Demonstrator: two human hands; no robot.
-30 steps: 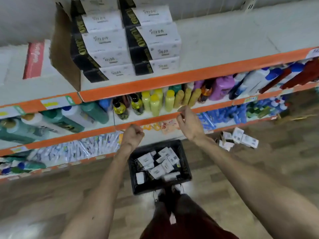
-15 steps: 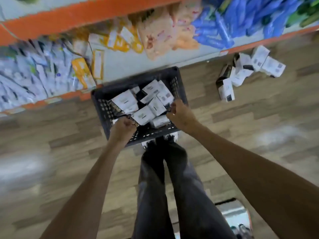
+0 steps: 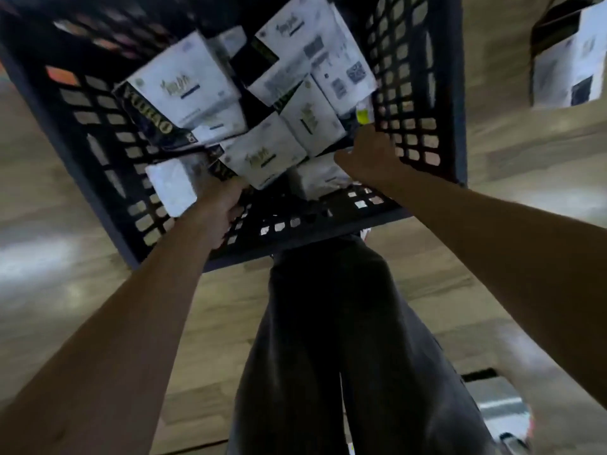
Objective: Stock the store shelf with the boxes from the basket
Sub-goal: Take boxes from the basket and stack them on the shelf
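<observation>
A black plastic basket (image 3: 423, 93) stands on the floor in front of my legs, filled with several white boxes with black sides and gold lettering. My left hand (image 3: 216, 208) is inside the basket at its near side, fingers curled at the near corner of a white box (image 3: 262, 152). My right hand (image 3: 368, 152) reaches in at the right wall and grips the edge of another white box (image 3: 312, 119). Its fingertips are hidden among the boxes. The shelf is out of view.
More of the same boxes (image 3: 571, 60) lie on the wooden floor (image 3: 65, 257) to the right of the basket. A grey metal object (image 3: 502, 405) sits on the floor at the lower right. My dark trousers (image 3: 328, 339) fill the middle foreground.
My head has tipped down and closer, so the shelves left the view. Both hands dropped from shelf height into the basket and closed on boxes.
</observation>
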